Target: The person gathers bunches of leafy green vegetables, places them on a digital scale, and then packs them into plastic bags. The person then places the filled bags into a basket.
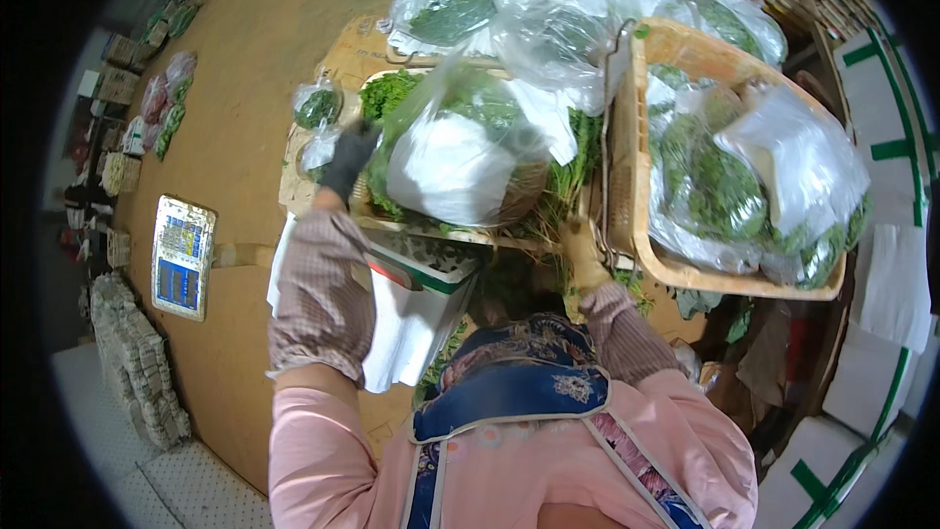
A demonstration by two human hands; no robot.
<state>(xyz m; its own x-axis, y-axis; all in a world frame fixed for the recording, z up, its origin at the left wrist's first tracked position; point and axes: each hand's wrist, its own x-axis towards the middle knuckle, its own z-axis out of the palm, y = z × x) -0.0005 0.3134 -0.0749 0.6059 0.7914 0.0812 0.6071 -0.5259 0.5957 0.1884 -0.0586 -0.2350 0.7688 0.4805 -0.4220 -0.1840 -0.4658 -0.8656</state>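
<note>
My left hand, in a dark glove, is at the left edge of a large clear plastic bag. Its fingers are blurred, and whether they pinch the film is unclear. White sheet material and leafy greens show through the bag, which lies in a shallow crate over loose green herbs. My right hand, in a pale yellowish glove, is low at the crate's front right, beside herb stalks with roots. Its fingers are partly hidden there. Two small bags of greens sit left of the crate.
A tilted orange plastic crate of bagged greens stands close at the right. More bagged greens lie behind. Below my left forearm is a white foam box. A scale display stands at the left; foam boxes line the right.
</note>
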